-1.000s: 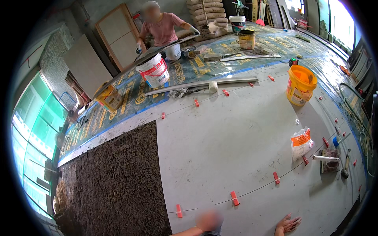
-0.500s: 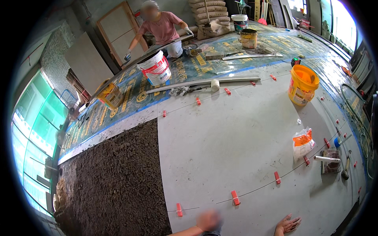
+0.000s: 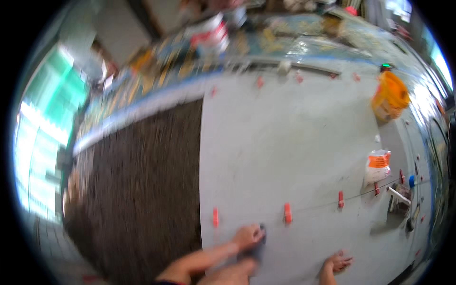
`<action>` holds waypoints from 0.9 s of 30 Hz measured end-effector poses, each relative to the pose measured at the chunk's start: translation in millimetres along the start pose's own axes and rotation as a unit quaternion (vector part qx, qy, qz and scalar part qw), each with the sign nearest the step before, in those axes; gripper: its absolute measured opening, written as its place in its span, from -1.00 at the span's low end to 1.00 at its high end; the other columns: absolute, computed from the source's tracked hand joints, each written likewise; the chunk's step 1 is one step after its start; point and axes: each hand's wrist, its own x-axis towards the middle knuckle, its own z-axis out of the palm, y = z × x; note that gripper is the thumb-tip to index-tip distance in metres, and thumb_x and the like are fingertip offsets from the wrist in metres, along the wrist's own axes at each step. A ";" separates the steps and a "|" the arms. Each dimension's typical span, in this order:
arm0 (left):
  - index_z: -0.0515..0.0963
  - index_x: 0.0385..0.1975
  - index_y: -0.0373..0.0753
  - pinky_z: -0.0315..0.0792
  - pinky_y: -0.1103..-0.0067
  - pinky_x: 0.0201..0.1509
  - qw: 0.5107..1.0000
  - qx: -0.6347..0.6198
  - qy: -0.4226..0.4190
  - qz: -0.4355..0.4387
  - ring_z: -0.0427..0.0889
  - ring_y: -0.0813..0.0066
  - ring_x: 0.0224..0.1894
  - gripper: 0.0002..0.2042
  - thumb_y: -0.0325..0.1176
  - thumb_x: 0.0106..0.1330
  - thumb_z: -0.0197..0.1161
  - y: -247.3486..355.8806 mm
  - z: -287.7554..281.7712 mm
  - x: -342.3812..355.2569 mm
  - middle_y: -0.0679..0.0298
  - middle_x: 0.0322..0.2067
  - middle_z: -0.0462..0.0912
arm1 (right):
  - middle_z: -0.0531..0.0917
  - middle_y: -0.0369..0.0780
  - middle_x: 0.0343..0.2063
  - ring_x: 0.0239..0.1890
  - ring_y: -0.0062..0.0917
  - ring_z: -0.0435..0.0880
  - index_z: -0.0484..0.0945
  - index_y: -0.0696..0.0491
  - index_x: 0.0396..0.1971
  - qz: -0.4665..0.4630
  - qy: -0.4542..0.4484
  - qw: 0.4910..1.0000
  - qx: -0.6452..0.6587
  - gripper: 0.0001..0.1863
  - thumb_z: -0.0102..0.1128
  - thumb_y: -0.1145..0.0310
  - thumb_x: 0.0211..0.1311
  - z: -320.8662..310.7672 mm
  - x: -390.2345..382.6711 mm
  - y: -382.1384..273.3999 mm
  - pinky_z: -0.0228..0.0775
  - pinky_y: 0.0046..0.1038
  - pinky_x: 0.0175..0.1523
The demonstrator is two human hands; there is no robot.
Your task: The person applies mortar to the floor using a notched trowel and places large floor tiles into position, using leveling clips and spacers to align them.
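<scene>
My left hand (image 3: 247,236) reaches in from the lower edge onto a large pale grey floor tile (image 3: 285,142). Its fingers curl around a small dark object (image 3: 262,231) pressed against the tile. It is just below and between two red tile clips (image 3: 215,217) (image 3: 287,213) set in the joint line. My right hand (image 3: 337,262) lies flat on the tile further right, fingers spread, holding nothing. A third red clip (image 3: 340,199) stands beyond it. The whole picture is motion-blurred.
A dark rough mortar bed (image 3: 142,190) borders the tile on the left. An orange bucket (image 3: 389,97), a plastic bag of orange pieces (image 3: 378,164) and small tools (image 3: 399,197) stand at the right. A long metal straightedge (image 3: 285,64) and a white-and-red bucket (image 3: 211,33) are at the back.
The view has swung downward and blurred. Both hands now show further into the picture, the left one reaching up toward the row of red clips. The person at the back is out of sight.
</scene>
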 end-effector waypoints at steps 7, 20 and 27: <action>0.45 -0.42 -0.26 0.39 0.41 -0.40 0.956 -0.093 0.200 -0.195 0.54 0.21 -0.50 -0.87 -0.34 0.14 0.15 -87.2 -28.7 -89.6 0.12 -0.55 0.51 | 0.21 -0.15 0.23 0.26 -0.32 0.19 0.20 0.02 0.22 -0.022 -0.051 0.995 0.087 -0.18 -0.31 -0.34 0.15 -4.4 1.2 11.7 -0.02 -0.23 0.26; 0.42 -0.11 -0.23 0.31 0.59 -0.41 0.825 -0.291 0.303 -0.378 0.38 0.57 -0.52 -0.62 -0.50 -0.02 0.11 -189.0 -66.7 -67.3 0.35 -0.56 0.41 | 0.34 -0.08 0.13 0.20 -0.28 0.28 0.23 0.02 0.20 0.014 -0.039 0.994 0.101 -0.11 -0.32 -0.42 0.08 9.9 4.5 9.3 0.03 -0.20 0.22; 0.41 0.01 -0.23 0.23 0.66 -0.53 0.788 -0.390 0.266 -0.395 0.34 0.64 -0.59 -0.49 -0.58 -0.07 0.11 -173.9 -77.0 -78.3 0.39 -0.61 0.38 | 0.34 -0.07 0.13 0.20 -0.26 0.28 0.23 0.03 0.19 -0.008 -0.038 0.994 0.102 -0.14 -0.35 -0.39 0.12 4.8 3.1 10.3 0.06 -0.17 0.20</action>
